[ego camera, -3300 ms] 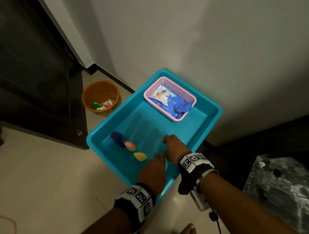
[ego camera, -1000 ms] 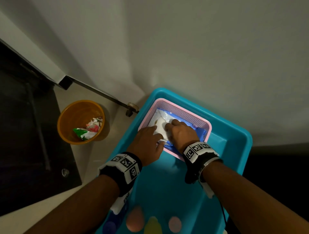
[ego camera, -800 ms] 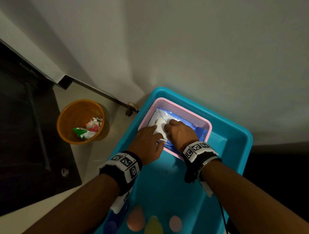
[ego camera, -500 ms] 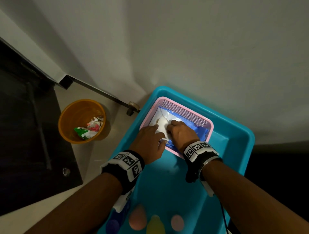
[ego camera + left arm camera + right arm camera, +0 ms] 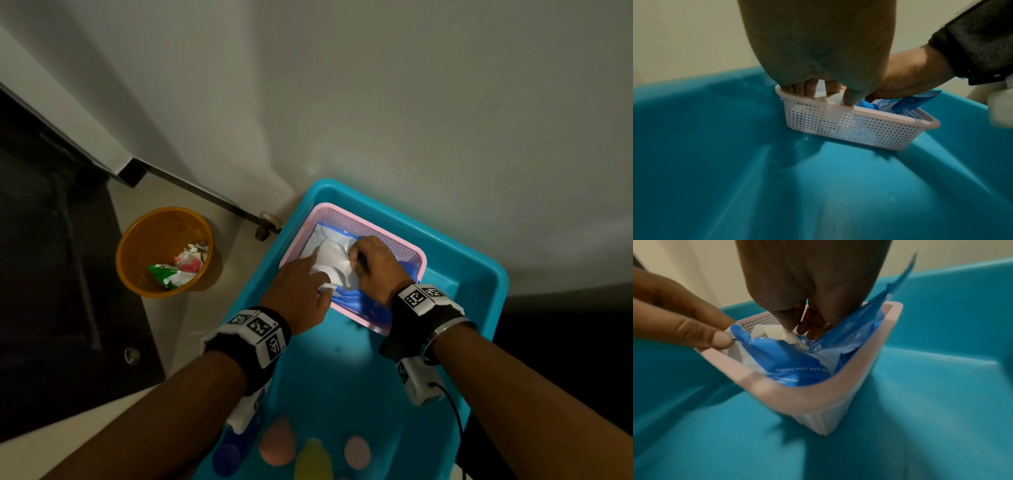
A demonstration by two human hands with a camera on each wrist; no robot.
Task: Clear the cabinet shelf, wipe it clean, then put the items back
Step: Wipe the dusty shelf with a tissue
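A pink mesh basket (image 5: 394, 236) stands at the far end of a teal tub (image 5: 479, 274). In it lies a blue wet wipes pack (image 5: 359, 303). My left hand (image 5: 310, 274) pinches the pack's torn flap (image 5: 740, 335) at the basket's left end. My right hand (image 5: 363, 263) pinches a white wipe (image 5: 334, 265) that sticks out of the pack's opening. In the right wrist view its fingertips (image 5: 789, 327) close on the wipe (image 5: 785, 335). The left wrist view shows the left fingers (image 5: 828, 91) inside the basket (image 5: 859, 128).
An orange bin (image 5: 164, 251) with wrappers stands on the floor to the left, beside a dark cabinet (image 5: 51, 274). Small egg-shaped things, pink (image 5: 276, 445), yellow (image 5: 313, 459) and blue (image 5: 226, 459), lie at the tub's near end. A pale wall rises right behind the tub.
Both hands went from the tub's near side to the basket. Over the last second more of the white wipe has come out of the pack; the left hand stayed on the flap.
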